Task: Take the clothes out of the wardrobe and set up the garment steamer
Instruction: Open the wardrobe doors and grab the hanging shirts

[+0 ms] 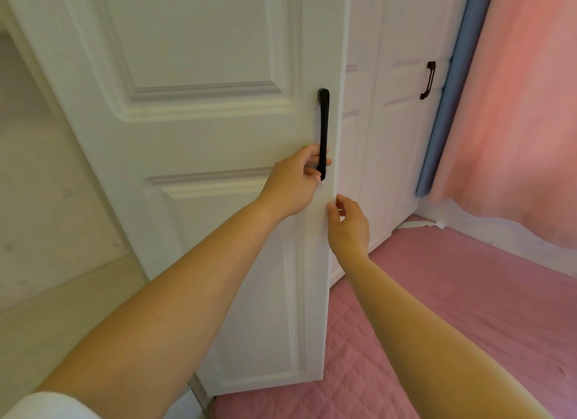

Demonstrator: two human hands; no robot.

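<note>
Wardrobe door (193, 131): set ajar at centre, swung out before the wardrobe front.
Door handle (323, 128): mounted upright near the door's right edge.
Left hand (293, 181): placed on the lower end of the door handle, fingers curled round it.
Right hand (348, 223): placed just below and right of the left hand, at the door's free edge.
Second door (402, 137): set behind and right of the open door.
Second handle (427, 79): mounted near that door's right edge.
Curtain (518, 106): hung at far right, beside the second door.
Quilted cover (437, 309): spread below the curtain, right of the open door.

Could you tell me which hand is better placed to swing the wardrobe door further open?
Probably the left hand: its fingers already curl around the black handle of the door. The right hand only sits at the door's edge, gripping nothing.
</note>
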